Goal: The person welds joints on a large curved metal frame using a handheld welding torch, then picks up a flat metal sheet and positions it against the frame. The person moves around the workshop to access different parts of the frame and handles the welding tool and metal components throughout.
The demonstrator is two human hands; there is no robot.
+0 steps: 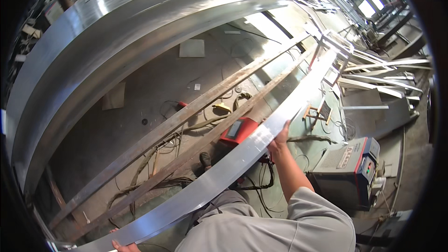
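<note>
A long, shiny metal strip [219,165] stretches across in front of me, from the lower left to the far right. My right hand [280,139] grips its near edge about midway, with the thumb up on the surface and the other fingers mostly hidden beneath. At the lower left, my left hand [124,246] holds the strip's near edge. Part of that hand is cut off by the picture's rim, and fingertips show at the strip's far edge. Just beyond the strip lies a red welding helmet [239,129] with a dark window, partly covered by it.
Two long rusty beams [196,105] run diagonally beyond the strip. Large bent metal sheets [116,28] rise at the left. To the right are a wheeled-looking grey machine [343,168], a folding stool [319,113] and piled metal offcuts [373,81]. Cables [310,138] lie across the floor.
</note>
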